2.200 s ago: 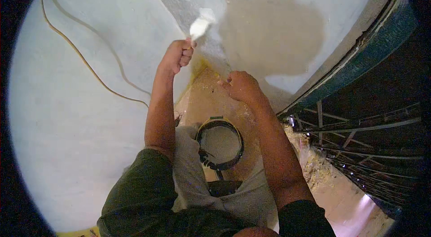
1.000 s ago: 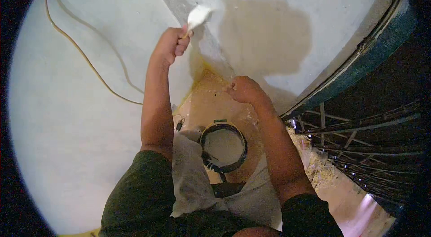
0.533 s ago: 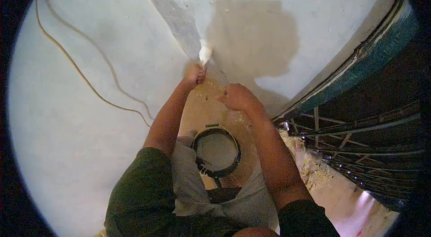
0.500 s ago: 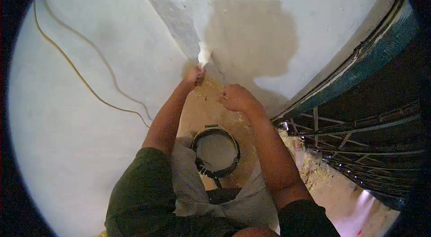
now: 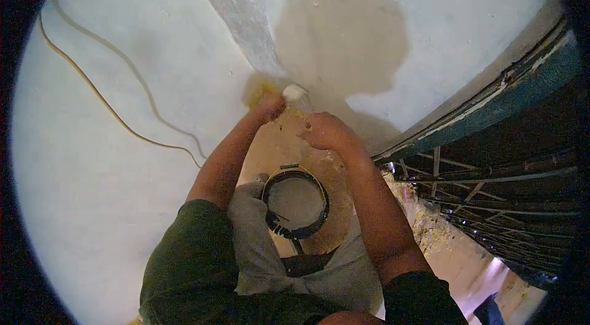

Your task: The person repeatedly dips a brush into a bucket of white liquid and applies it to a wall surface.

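At the foot of the white wall, my left hand [image 5: 270,107] is closed. A blurred yellow patch [image 5: 264,89] shows just beyond its knuckles, and a white putty-like lump [image 5: 296,92] sits right at its fingers against the wall joint; I cannot tell what tool, if any, the fingers hold. A little lower and to the right, my right hand [image 5: 327,130] is curled with its fingertips turned inward, and what lies in them is hidden. Between my knees stands a round black bucket [image 5: 326,209] with a grey paste [image 5: 296,202] inside.
A grey unpainted strip [image 5: 243,27] runs up the wall corner. A yellow cable [image 5: 110,113] hangs along the left wall. On the right, a blue-green edge [image 5: 467,110] borders dark metal framework [image 5: 470,193]. Debris [image 5: 430,226] litters the floor there.
My left hand has turned, and the white lump has moved down and right, from above the hand to its right side. The yellow patch has come into view. The right hand has barely moved.
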Demonstrator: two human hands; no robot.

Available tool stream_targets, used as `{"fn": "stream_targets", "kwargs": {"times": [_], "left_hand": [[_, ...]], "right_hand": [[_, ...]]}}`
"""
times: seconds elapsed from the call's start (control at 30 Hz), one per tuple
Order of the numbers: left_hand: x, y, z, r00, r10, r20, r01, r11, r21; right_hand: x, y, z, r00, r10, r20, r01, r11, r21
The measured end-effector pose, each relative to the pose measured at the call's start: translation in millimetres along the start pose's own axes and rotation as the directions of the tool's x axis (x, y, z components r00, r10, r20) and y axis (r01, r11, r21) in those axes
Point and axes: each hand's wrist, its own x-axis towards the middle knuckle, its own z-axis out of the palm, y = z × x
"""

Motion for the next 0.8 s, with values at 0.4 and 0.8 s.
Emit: {"fn": "stream_targets", "kwargs": {"times": [0.4,0.8], "left_hand": [[-52,120,-143,0.976,-0.188,0.105,0.123,0.089,-0.988],[-22,31,5,0.927,-0.206,0.313,0.345,0.794,-0.5]], "right_hand": [[-3,2,-8,0.993,0.001,0.117,-0.002,1.0,0.009],[1,13,-7,0.992,0.016,0.126,-0.01,0.999,-0.041]]}}
